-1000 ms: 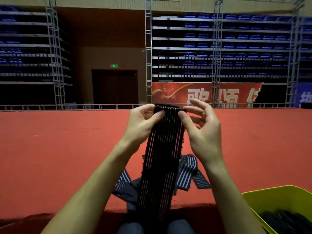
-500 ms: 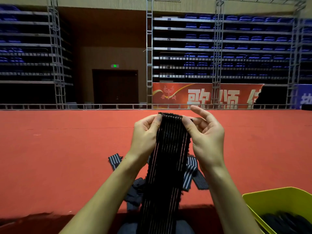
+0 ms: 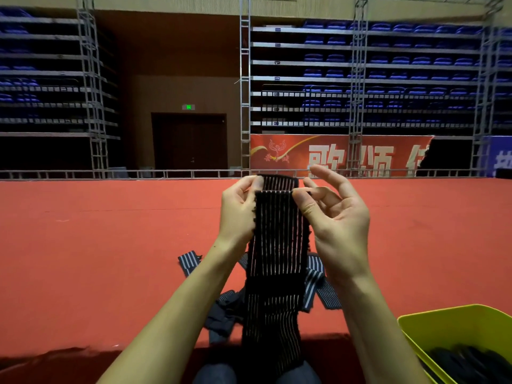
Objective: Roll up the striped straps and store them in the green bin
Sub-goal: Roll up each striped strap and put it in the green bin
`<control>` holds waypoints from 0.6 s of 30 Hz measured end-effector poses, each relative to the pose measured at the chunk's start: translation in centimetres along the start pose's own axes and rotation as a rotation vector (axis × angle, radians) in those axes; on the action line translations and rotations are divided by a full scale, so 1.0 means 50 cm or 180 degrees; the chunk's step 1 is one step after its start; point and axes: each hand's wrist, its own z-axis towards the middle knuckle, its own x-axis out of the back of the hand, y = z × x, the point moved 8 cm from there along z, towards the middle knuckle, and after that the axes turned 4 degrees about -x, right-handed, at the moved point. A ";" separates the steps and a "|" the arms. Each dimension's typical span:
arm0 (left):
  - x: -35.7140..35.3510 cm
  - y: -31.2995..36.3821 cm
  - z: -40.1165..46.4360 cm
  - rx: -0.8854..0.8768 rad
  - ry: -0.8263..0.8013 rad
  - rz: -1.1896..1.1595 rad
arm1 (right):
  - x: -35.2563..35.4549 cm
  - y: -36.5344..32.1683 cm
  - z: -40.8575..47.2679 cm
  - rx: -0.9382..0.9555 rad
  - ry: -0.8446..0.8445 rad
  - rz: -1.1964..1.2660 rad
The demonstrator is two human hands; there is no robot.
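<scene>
Both hands pinch the striped strap [image 3: 277, 245] at 12 o'clock, left hand [image 3: 239, 209] and right hand [image 3: 332, 217] thumb-and-finger: you keep that first fold tight and square.

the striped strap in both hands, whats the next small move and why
Probably keep turning the folded top edge over again. The striped strap has only its first fold, pinched by the left hand and right hand, and most of it hangs unrolled, so it isn't ready for the green bin.

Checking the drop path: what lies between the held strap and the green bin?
In the head view, only the right hand and forearm lie between the held strap and the green bin.
</scene>
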 end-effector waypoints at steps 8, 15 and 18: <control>-0.029 0.006 -0.024 0.0050 -0.0410 -0.0219 | 0.035 0.047 0.015 -0.0357 0.0589 0.0147; -0.027 0.011 -0.030 0.0001 -0.0638 -0.0280 | 0.057 0.036 0.018 -0.0113 0.0773 -0.0281; -0.028 0.013 -0.031 -0.0030 -0.0668 -0.0314 | 0.059 0.033 0.019 -0.0042 0.0825 -0.0340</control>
